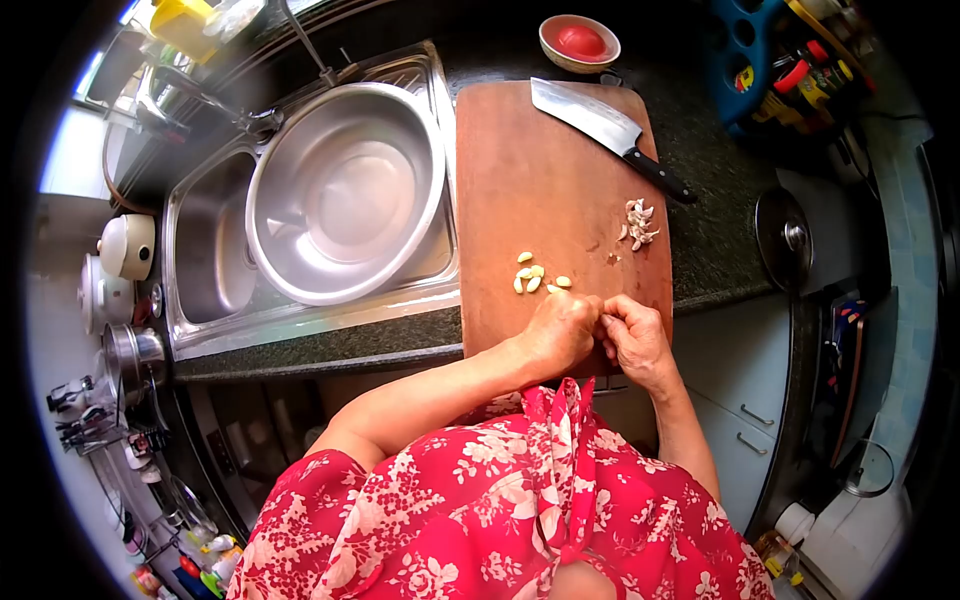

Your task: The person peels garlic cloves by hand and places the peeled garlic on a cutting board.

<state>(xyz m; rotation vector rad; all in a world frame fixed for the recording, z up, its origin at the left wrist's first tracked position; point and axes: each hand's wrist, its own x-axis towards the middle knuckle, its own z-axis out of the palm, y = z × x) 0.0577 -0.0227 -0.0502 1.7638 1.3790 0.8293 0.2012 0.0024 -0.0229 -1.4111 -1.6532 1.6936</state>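
My left hand and my right hand meet over the near edge of a wooden chopping board. Both are closed, fingertips pinched together and touching; whatever lies between them is hidden. Just beyond my left hand are several peeled garlic cloves, pale yellow and loosely scattered. To the right on the board is a small heap of whitish-purple garlic skins. A cleaver with a black handle lies slantwise at the far right corner, its handle sticking out past the board's edge.
A large steel basin rests over the sink on the left, under a tap. Behind the board stands a bowl with something red inside. A pan lid is at right, below a blue rack with bottles.
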